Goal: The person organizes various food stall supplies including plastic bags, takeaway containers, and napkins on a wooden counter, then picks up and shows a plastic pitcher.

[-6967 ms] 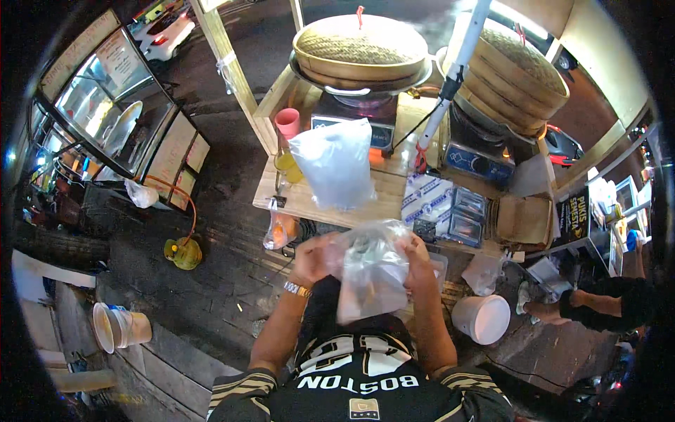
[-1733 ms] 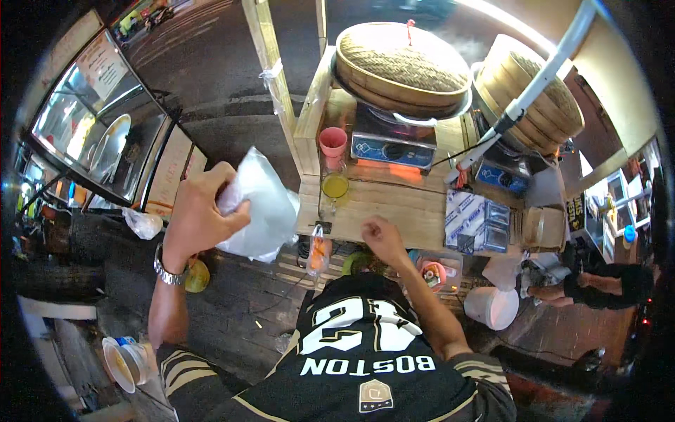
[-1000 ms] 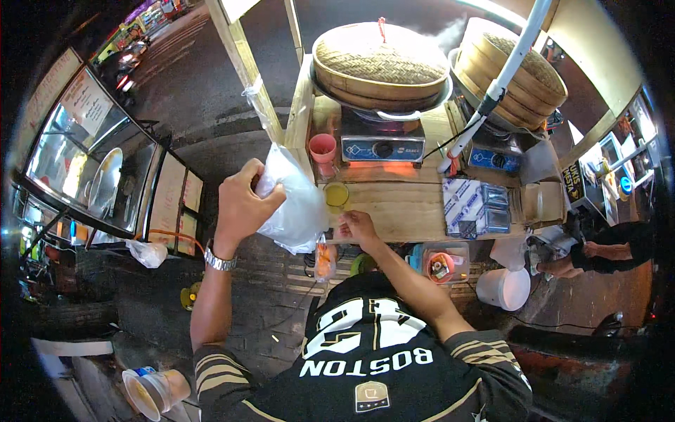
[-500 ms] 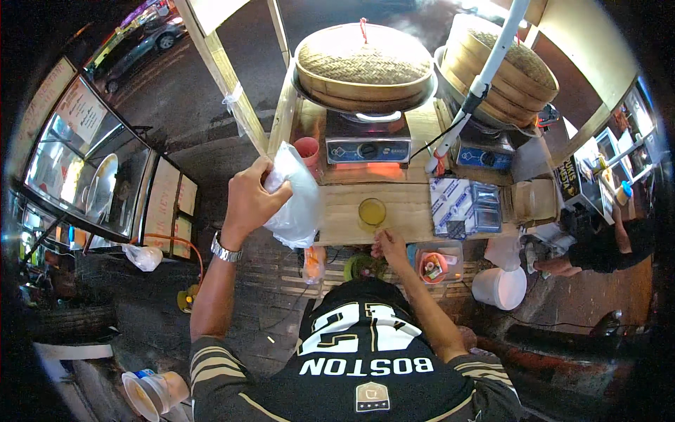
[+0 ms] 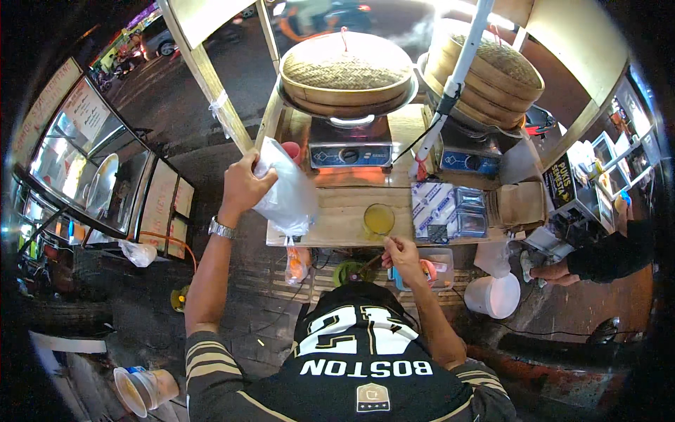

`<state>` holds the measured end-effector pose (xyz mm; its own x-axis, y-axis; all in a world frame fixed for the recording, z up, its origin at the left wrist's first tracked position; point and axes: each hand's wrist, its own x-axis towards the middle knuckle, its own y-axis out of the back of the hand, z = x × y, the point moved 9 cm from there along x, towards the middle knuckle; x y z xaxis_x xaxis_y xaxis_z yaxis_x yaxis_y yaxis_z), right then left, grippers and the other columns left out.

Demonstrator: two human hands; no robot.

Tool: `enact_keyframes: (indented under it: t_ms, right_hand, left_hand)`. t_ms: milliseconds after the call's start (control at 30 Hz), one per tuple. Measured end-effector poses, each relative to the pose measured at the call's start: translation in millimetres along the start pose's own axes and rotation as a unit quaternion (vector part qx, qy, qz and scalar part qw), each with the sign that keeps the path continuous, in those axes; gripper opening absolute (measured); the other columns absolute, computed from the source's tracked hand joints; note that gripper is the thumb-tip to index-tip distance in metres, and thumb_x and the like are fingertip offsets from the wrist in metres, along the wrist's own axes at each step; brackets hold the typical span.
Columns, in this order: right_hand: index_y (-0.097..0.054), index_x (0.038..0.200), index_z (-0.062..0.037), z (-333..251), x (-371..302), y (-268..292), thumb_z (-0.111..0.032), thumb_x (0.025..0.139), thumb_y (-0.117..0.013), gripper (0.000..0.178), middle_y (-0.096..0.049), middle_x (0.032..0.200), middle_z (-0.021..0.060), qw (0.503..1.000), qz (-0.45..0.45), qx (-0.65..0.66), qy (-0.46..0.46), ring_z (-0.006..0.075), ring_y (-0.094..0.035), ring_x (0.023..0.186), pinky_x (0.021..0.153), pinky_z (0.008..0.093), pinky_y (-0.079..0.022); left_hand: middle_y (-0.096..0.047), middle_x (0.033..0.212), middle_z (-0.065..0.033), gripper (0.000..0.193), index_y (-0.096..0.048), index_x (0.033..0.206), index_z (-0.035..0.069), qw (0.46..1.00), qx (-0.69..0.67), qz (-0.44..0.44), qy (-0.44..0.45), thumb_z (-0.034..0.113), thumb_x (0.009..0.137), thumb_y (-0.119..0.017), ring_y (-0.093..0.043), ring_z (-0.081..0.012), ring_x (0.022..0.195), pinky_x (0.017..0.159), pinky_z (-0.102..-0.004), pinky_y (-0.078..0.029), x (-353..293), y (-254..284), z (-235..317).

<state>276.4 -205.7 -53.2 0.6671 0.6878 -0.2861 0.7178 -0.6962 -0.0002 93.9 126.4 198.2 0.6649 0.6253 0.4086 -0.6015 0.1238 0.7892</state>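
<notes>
Our left hand (image 5: 246,187) is gripping the upper left side of a filled white plastic bag (image 5: 288,191), which is hanging at the left end of the wooden surface (image 5: 342,211). We are judging the bag soft, fairly light and slippery; gathered film is probably giving better purchase than the bulging middle. Our right hand (image 5: 403,257) is curling its fingers narrowly beside a glass (image 5: 379,220) of yellow liquid; we cannot tell whether they are gripping it. The glass, near the front edge, is looking stiff and breakable, so we are favouring a level hold on its side. Beyond, a bamboo steamer (image 5: 344,79) is sitting over a stove (image 5: 350,149).
</notes>
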Motion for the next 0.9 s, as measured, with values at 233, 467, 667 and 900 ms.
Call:
enact_keyframes:
  t_ms: [233,467,667,900]
  right_hand:
    - [-0.066,0.100,-0.0010,-71.3,-29.3,9.1,-0.030,0.097,-0.064,0.029,-0.061,0.066,0.0049,0.993,-0.057,-0.104,0.015,0.0096,-0.059,0.054,0.047,0.0242,-0.047]
    - [-0.065,0.097,-0.0015,-129.6,-58.5,-1.2,-0.033,0.097,-0.063,0.031,-0.060,0.067,0.0039,0.986,-0.120,-0.116,0.016,0.0090,-0.059,0.056,0.049,0.0244,-0.049]
    - [-0.063,0.093,-0.0015,-142.6,-71.3,-13.2,-0.031,0.099,-0.062,0.030,-0.060,0.069,0.0028,0.977,-0.164,-0.138,0.008,0.0077,-0.059,0.058,0.051,0.0232,-0.049]
    - [-0.065,0.090,0.0002,-154.4,-92.1,-2.5,-0.025,0.098,-0.063,0.027,-0.062,0.064,0.0025,0.967,-0.177,-0.184,-0.003,0.0077,-0.057,0.057,0.050,0.0259,-0.045]
  left_hand:
    - [-0.066,0.083,-0.0242,0.042,-0.059,0.103,0.002,0.996,0.061,-0.070,0.002,0.035,0.079,-0.070,-0.066,-0.0420,0.081,0.072,-0.0475,-0.051,3.4,-3.9,1.2]
    - [-0.065,0.088,-0.0241,0.041,-0.057,0.103,0.002,0.994,0.062,-0.087,0.014,0.034,0.081,-0.069,-0.064,-0.0441,0.086,0.074,-0.0481,-0.050,-6.6,-11.4,6.5]
    - [-0.064,0.098,-0.0184,0.046,-0.062,0.109,0.003,0.994,0.112,-0.001,-0.019,0.040,0.083,-0.068,-0.062,-0.0391,0.094,0.079,-0.0468,-0.051,-24.8,12.6,8.9]
    - [-0.060,0.108,-0.0114,0.046,-0.057,0.121,0.005,0.982,-0.159,0.095,0.035,0.042,0.093,-0.061,-0.061,-0.0244,0.093,0.079,-0.0365,-0.049,-97.2,21.9,76.5]
